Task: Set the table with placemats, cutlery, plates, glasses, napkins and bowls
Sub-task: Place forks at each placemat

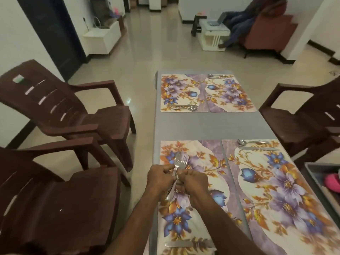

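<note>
Both gripping a bundle of forks (179, 166) above the near-left floral placemat (185, 214): left hand (160, 178) and right hand (191, 181), fingers curled around handles, tines upward. Beyond, cutlery laid on far placemats (207, 93).

I saw four placemats (184, 92) paired on the table (207, 126), chairs (77, 115) on either side, a tray (316, 173) at right.

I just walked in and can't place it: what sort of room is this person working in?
Most likely the dining area of a home. A table laid with floral placemats stands between brown plastic chairs, and beyond the tiled floor sits a red sofa. Both hands hold forks.
</note>
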